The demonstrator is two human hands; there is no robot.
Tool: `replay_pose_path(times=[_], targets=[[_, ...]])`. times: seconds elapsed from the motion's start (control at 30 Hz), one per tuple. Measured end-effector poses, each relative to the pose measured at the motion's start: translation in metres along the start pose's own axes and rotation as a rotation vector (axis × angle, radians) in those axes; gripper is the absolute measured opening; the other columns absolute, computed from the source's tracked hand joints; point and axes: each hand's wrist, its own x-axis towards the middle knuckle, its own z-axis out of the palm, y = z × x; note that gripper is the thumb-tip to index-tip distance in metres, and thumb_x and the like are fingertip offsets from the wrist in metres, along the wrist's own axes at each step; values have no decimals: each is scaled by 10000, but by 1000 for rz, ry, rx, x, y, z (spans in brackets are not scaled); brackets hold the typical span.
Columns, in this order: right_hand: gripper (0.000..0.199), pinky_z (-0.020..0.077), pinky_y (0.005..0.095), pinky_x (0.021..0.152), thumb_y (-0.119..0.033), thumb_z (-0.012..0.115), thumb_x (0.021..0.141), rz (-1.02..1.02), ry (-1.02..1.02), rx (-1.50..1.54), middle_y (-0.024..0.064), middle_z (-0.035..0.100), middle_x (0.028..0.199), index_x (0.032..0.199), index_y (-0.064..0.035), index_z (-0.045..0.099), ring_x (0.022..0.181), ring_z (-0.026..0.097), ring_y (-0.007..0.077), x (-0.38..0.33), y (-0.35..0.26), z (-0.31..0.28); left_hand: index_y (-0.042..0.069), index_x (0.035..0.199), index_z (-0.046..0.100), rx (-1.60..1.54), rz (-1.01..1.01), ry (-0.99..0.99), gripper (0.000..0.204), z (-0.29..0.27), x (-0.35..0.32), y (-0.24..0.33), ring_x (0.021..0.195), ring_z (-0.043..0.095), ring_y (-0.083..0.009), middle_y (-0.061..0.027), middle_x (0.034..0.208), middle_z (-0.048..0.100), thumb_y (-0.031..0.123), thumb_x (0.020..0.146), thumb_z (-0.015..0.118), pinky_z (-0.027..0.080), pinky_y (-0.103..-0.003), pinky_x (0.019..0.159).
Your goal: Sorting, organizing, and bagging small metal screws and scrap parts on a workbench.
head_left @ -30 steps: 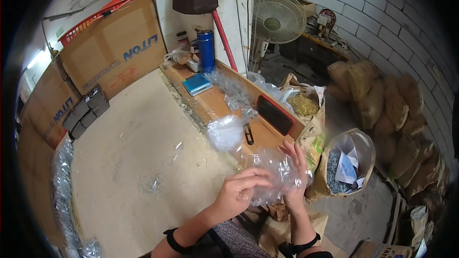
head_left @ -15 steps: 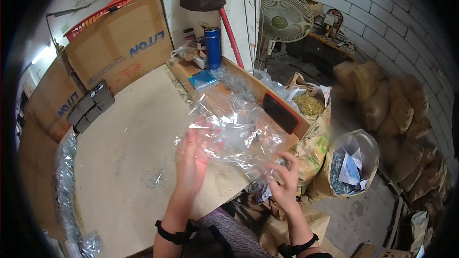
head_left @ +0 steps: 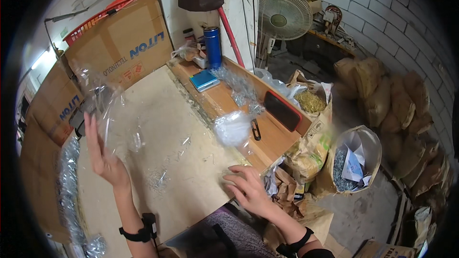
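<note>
I start with the containers on the right side of my view. An open paper sack (head_left: 323, 120) holds a heap of gold shreds (head_left: 311, 101). Nearer the person, a wide-mouthed sack (head_left: 372, 160) has blue-grey shreds (head_left: 340, 177) in it, with folded papers (head_left: 352, 166) lying on top and standing against its side. Closed brown sacks (head_left: 370, 91) are piled along the brick wall. At the far end of the wooden shelf (head_left: 224, 102), a plastic bag (head_left: 188, 53) with something brownish inside sits by a blue canister (head_left: 212, 48); I can't make out what it is. A red basket (head_left: 95, 21) shows behind the cardboard, its contents hidden from me.

The clear plastic film (head_left: 110, 110) is blurred, spread over the left part of the worktop (head_left: 191, 177) and up in front of the cardboard. It lies just beyond and to the right of the left hand (head_left: 107, 160), which I see opened wide, fingers straight and pointing away; I can't tell whether they touch the film. The right hand (head_left: 248, 188) is at the worktop's near edge, well apart from the film, its fingers loosely bent and spread, with nothing visible in its grasp.
</note>
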Motion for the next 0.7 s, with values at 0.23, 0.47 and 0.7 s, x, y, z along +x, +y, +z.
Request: replay_pose_path(times=[0.23, 0.47, 0.7], targets=[[1181, 323, 428, 1092, -139, 842, 647, 181, -82, 761, 184, 4, 1554, 1500, -105, 26, 1402, 233, 316, 10, -26, 30, -27, 1259, 526, -551, -788, 68, 330, -15, -45, 77, 1096, 578, -296, -153, 1352, 488, 129, 987, 423, 527, -400, 852], [782, 360, 356, 1042, -50, 767, 727, 303, -76, 829, 141, 362, 1424, 1387, -39, 348, 1310, 372, 237, 10, -27, 20, -23, 1099, 586, -554, -209, -855, 266, -4, -121, 96, 929, 618, -322, -183, 1114, 590, 72, 850, 595, 509, -353, 761], [257, 455, 320, 917, 49, 635, 830, 256, 78, 814, 136, 578, 1150, 1072, 2, 561, 1089, 552, 205, -13, -6, -15, 31, 1089, 611, -682, -226, -1220, 309, 16, -92, 127, 1029, 583, -375, -201, 1133, 586, 113, 800, 683, 511, -395, 811]])
